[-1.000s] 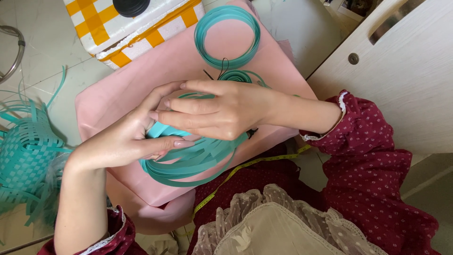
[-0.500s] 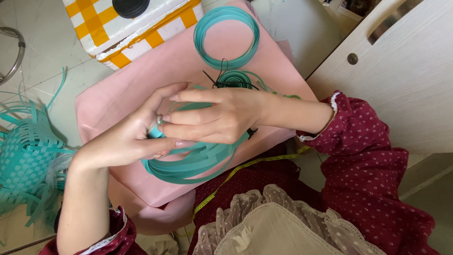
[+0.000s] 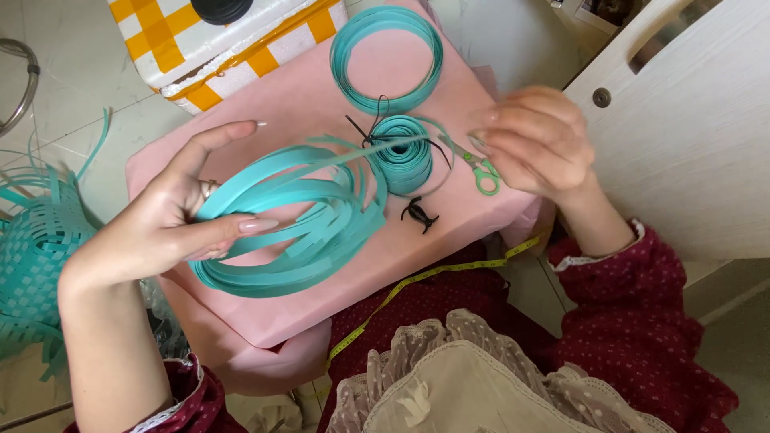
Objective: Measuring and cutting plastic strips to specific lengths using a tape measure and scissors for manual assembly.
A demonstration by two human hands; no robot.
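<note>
Hands have come apart over the pink stool (image 3: 321, 104): left hand (image 3: 172, 232) is clasping the loose teal coil (image 3: 297, 220), while right hand (image 3: 533, 140) is pinching what seems to be its free end, drawing strip out past the scissors (image 3: 480, 172).

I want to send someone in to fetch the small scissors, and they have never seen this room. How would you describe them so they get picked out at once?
Start at the pink cushioned stool in front of the seated person. Near its right edge, just under the fingers of the right hand, lie the small scissors. They have pale green handle loops, unlike the teal strip coils and the little black clip beside them.
</note>
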